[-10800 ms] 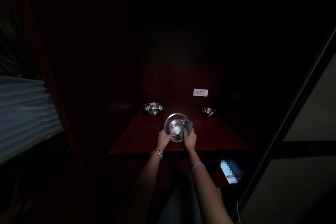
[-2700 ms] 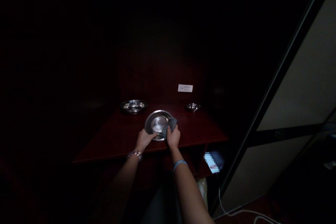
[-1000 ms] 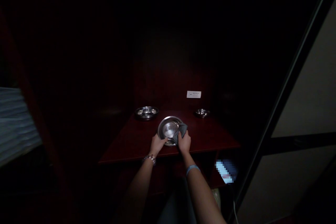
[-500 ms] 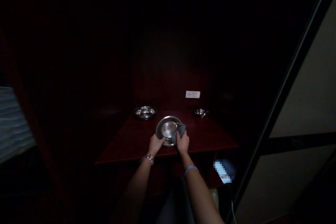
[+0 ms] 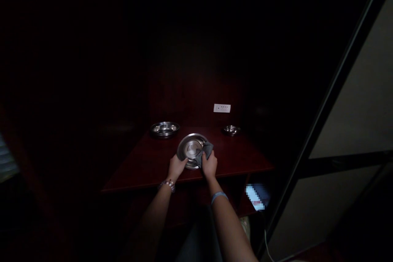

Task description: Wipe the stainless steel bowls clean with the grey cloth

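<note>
A round, shiny metal plate (image 5: 184, 146) is tilted toward me above the front part of the dark red shelf (image 5: 138, 163). My left hand (image 5: 177, 166) grips its lower left rim, thumb on the inner face. In my right hand (image 5: 209, 164) is a grey cloth (image 5: 207, 148), closed over the plate's right side and pressed against its inside. The fingers behind the plate are hidden. Farther back on the left sits a wide metal dish (image 5: 165, 129); a small metal bowl (image 5: 231, 130) stands at the back right.
A white power socket (image 5: 222, 108) is set in the back wall. Below the shelf on the right lies a blurred bright screen (image 5: 254, 197), with a pale cable (image 5: 265, 241) hanging near it. A sliding door panel (image 5: 353, 123) borders the right side.
The whole view has shifted slightly, so everything appears a little farther left. Both hands keep their hold, and the cloth on the plate has moved only slightly.
</note>
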`<state>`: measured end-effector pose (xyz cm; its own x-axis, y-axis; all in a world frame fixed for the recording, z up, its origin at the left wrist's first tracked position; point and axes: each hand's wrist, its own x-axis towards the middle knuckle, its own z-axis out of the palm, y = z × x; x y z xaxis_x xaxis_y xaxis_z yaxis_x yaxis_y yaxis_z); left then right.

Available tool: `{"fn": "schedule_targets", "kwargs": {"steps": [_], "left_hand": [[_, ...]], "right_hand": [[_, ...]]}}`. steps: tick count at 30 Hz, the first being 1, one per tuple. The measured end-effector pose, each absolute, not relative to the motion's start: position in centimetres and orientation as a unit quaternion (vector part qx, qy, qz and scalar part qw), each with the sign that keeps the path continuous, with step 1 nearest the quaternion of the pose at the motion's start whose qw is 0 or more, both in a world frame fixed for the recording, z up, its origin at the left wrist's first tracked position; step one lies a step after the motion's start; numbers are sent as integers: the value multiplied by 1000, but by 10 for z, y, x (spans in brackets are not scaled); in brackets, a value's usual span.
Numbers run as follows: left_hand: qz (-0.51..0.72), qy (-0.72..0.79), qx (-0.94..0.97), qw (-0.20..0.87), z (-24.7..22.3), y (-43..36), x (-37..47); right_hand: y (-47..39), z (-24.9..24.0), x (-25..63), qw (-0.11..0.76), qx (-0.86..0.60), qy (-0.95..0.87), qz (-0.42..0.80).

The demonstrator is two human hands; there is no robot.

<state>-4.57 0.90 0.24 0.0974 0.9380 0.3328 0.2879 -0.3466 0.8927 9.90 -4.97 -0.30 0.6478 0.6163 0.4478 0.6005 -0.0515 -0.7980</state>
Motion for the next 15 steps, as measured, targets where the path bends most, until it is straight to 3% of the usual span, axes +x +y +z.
{"fn": "schedule_targets", "kwargs": {"steps": [15], "left_hand": [[482,480,660,318,4,10,-46]], "right_hand": [[-49,-4,100,529,-733,-428,15]]}}
